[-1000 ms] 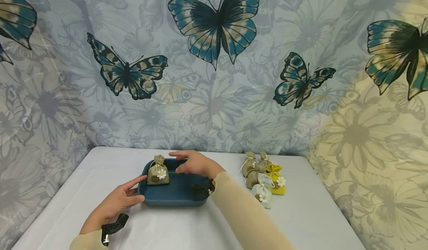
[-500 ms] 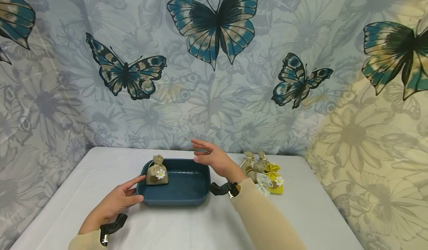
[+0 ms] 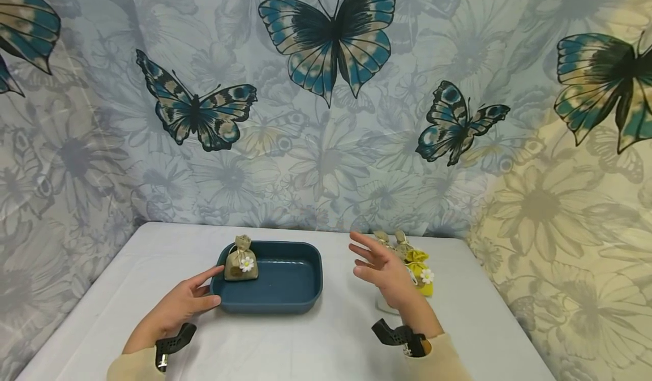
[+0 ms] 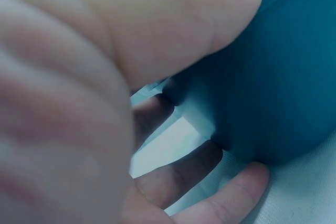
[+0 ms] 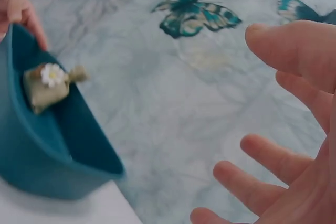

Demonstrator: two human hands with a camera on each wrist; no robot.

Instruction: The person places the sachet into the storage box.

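Note:
My left hand [image 3: 178,307] rests its fingertips and thumb against the left end of a blue rectangular dish [image 3: 270,307]; in the left wrist view the spread fingers touch the dish's outer wall [image 4: 283,77]. A small beige drawstring pouch [image 3: 241,265] with a white daisy stands inside the dish's left end. My right hand [image 3: 384,270] is held over the table to the right of the dish, fingers spread, holding nothing. It overlaps a cluster of pouches. A yellow drawstring pouch [image 3: 419,262] shows beside it, and beige pouches [image 3: 401,239] stand behind; the pale pouch is mostly hidden.
A white cloth [image 3: 265,347] covers the table. Patterned fabric with butterflies [image 3: 333,35] hangs behind and at both sides. Each wrist wears a black camera mount, such as the right camera mount [image 3: 399,335].
My right hand has moved from over the dish to the right, reaching the pouch cluster. The left hand and the pouch in the dish have stayed in place.

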